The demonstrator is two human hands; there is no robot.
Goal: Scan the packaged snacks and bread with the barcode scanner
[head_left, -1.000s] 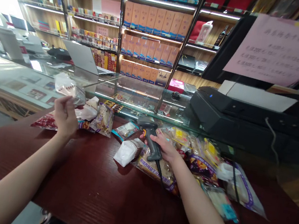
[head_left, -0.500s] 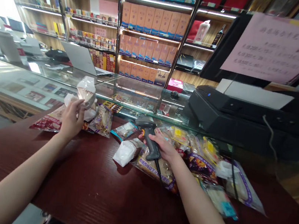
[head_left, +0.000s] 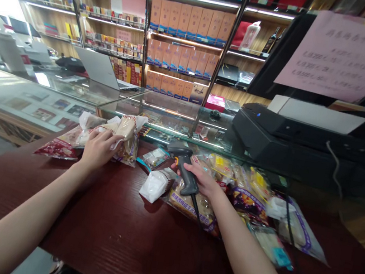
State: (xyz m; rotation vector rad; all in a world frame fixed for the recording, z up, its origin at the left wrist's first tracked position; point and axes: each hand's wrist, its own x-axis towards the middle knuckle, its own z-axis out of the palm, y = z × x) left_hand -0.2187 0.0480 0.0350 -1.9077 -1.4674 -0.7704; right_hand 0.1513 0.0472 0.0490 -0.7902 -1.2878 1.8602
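My left hand [head_left: 101,147] is closed on a clear-and-white wrapped packet [head_left: 128,128] with a striped edge, held above the heap at the left. Beneath and beside it lie a red-and-clear food bag [head_left: 61,146], more white wrapping and a bag with purple print. My right hand [head_left: 199,176] grips a dark grey barcode scanner [head_left: 187,170] by its handle, its head toward the glass case. Under the scanner lies a bread bag [head_left: 189,204] with purple lettering. Left of it are a white paper-wrapped packet [head_left: 155,185] and a small blue-edged packet [head_left: 154,157].
Several bagged foods [head_left: 253,191] are heaped on the right of the dark wooden table [head_left: 112,236], crossed by the scanner's cable. A glass display case [head_left: 169,110] runs behind. A black printer-like machine [head_left: 292,135] stands at right, a laptop [head_left: 98,69] at back left.
My left hand has moved right with the wrapped packet, swinging it from the far left over the heap and tilting it to the right. My right hand and the scanner have stayed nearly still.
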